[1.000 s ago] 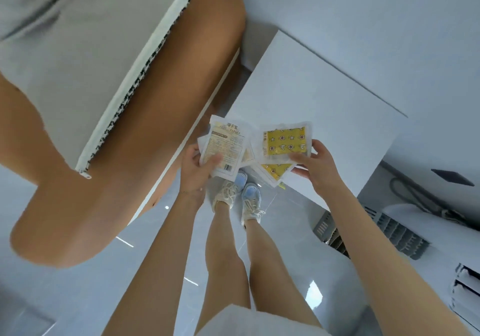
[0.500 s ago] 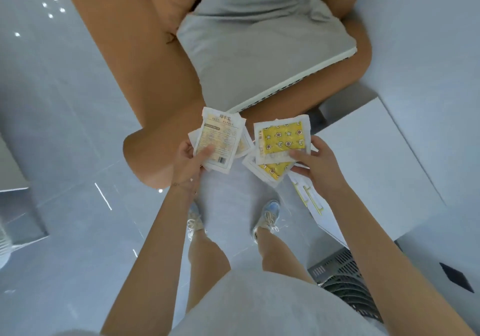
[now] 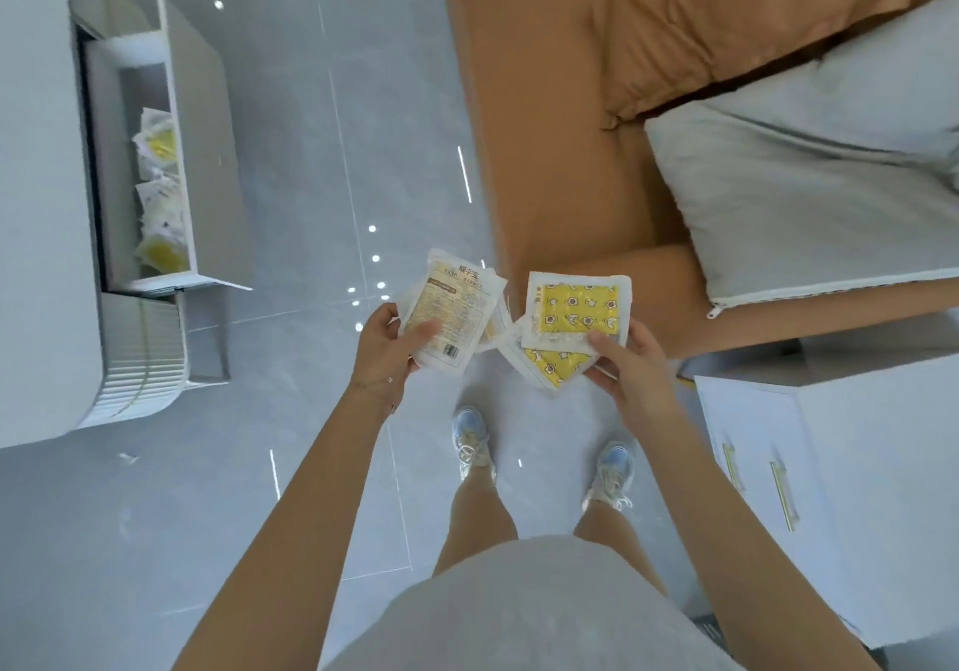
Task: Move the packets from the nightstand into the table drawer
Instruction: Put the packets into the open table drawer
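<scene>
My left hand (image 3: 386, 346) grips a small stack of white packets (image 3: 450, 310), printed back side up. My right hand (image 3: 625, 369) grips two packets with a yellow star pattern (image 3: 573, 312), fanned one over the other. Both hands are held in front of me over the floor. The white nightstand (image 3: 877, 489) stands at my right, its top bare where it shows. At the far left the table drawer (image 3: 176, 151) is pulled open, and several packets (image 3: 158, 188) lie inside it.
An orange sofa (image 3: 571, 125) with a grey cushion (image 3: 809, 193) fills the upper right. The white table body (image 3: 41, 203) runs along the left edge. Glossy grey floor tiles (image 3: 322, 151) lie between me and the drawer. My feet in light sneakers (image 3: 472, 442) stand below my hands.
The view has swung left from the nightstand and sofa, and the open drawer has come into sight. Both hands keep the same hold on their packets.
</scene>
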`<action>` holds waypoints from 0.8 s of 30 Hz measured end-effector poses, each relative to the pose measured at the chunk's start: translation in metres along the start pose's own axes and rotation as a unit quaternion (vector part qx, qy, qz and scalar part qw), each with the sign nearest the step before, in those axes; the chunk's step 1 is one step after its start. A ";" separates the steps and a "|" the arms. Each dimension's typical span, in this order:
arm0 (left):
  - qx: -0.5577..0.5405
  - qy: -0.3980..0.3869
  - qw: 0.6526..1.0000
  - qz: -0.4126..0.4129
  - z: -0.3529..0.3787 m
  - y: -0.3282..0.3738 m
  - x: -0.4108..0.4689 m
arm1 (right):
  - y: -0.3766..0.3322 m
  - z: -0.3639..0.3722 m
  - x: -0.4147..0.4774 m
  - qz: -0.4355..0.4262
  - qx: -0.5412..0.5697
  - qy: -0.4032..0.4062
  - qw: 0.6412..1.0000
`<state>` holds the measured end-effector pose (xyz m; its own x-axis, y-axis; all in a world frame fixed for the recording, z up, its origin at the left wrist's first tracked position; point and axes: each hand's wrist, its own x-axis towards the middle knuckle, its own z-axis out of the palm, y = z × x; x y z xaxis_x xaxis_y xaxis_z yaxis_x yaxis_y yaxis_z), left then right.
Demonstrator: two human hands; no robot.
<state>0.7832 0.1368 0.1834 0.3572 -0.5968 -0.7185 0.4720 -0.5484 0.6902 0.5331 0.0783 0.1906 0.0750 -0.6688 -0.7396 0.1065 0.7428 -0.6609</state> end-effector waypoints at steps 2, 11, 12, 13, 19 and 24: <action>-0.007 0.015 1.000 0.003 -0.030 0.013 0.005 | 0.002 0.038 0.001 0.001 -0.013 -0.019 1.000; -0.075 0.065 0.995 -0.001 -0.111 0.047 0.040 | -0.019 0.159 0.027 0.003 -0.058 -0.067 0.996; -0.080 0.068 0.994 -0.003 -0.116 0.051 0.045 | -0.022 0.170 0.033 0.001 -0.070 -0.071 0.995; -0.086 0.071 0.994 -0.003 -0.122 0.055 0.052 | -0.025 0.182 0.039 0.000 -0.077 -0.073 0.994; -0.151 0.106 0.983 -0.003 -0.154 0.094 0.103 | -0.053 0.250 0.091 0.009 -0.115 -0.090 0.989; -0.189 0.148 0.971 0.007 -0.177 0.142 0.147 | -0.092 0.320 0.137 0.011 -0.173 -0.131 0.976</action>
<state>1.0454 0.0747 0.1602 0.5552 -0.3773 -0.7413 0.7075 -0.2545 0.6593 0.8510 -0.0909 0.1903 0.3293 -0.6043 -0.7255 -0.2349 0.6918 -0.6828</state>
